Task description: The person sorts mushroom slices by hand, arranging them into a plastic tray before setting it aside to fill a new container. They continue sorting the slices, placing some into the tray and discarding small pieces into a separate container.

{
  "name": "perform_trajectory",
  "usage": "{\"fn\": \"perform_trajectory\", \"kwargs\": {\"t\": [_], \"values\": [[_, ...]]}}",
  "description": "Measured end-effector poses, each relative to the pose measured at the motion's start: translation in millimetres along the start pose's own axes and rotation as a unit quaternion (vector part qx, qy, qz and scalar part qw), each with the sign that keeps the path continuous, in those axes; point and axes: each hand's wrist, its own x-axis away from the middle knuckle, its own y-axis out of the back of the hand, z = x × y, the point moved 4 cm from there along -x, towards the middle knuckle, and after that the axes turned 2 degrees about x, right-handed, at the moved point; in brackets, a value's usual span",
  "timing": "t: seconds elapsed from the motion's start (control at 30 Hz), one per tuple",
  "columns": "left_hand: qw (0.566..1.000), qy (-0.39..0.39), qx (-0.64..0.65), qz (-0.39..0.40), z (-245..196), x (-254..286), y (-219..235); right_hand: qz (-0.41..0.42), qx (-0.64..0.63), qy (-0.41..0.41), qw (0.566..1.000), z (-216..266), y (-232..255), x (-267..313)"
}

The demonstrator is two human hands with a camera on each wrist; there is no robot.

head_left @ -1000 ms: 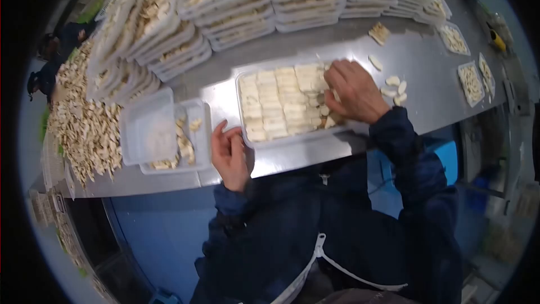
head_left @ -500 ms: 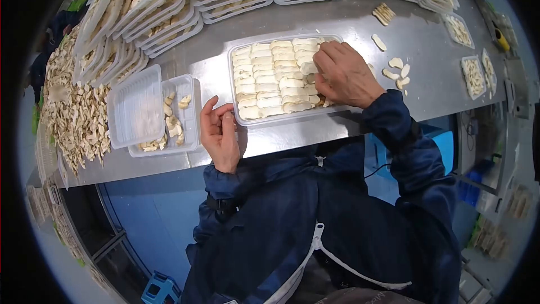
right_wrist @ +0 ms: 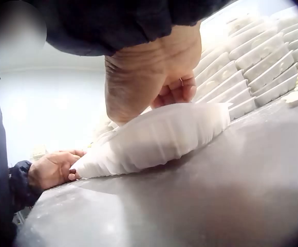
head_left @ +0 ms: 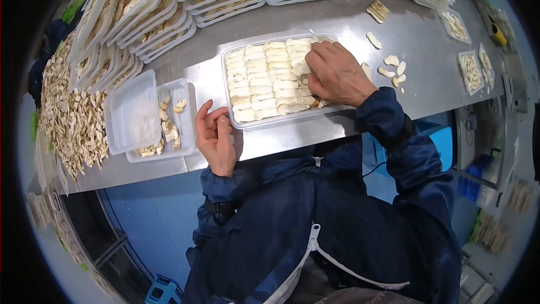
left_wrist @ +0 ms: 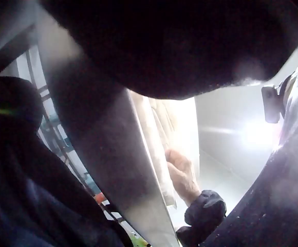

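On the metal table (head_left: 410, 34), pale slices (head_left: 261, 79) cover most of the tray (head_left: 292, 117); filling its right end seems the step. The right hand (head_left: 339, 74) bends its fingers there, any hold hidden from me; the left hand (head_left: 215, 141), loosely curled, empty, lies beside the tray. Next calls for gentle lining-up.

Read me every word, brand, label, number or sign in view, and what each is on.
No text is legible.
Grey cloth, bottom edge of the head view: faint lettering, too small and blurred to read.
Filled tray: no lettering that I can make out.
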Motion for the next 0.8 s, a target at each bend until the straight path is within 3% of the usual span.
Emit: {"fn": "perform_trajectory", "kwargs": {"t": [0.3,0.4,0.5,0.57,0.63,0.73,0.8], "values": [[1.000,0.000,0.001,-0.002,1,0,1,-0.022,-0.010,-0.008,1.000,-1,1,1],[1.000,-0.011,0.010,0.005,3,0,2,-0.057,-0.016,-0.040,0.997,-5,23,11],[1.000,-0.010,0.011,0.002,1,0,1,-0.144,0.065,-0.116,0.981,-37,69,43],[1.000,-0.005,0.004,0.002,3,-1,2,-0.160,0.082,-0.232,0.956,-83,87,83],[1.000,-0.004,0.003,0.001,3,-1,3,-0.071,0.133,-0.350,0.924,-119,100,124],[1.000,0.000,-0.002,-0.005,4,-1,2,-0.002,0.143,-0.396,0.907,-134,108,159],[1.000,-0.001,-0.012,-0.007,5,-3,4,-0.013,0.120,-0.405,0.906,-134,102,162]]}}
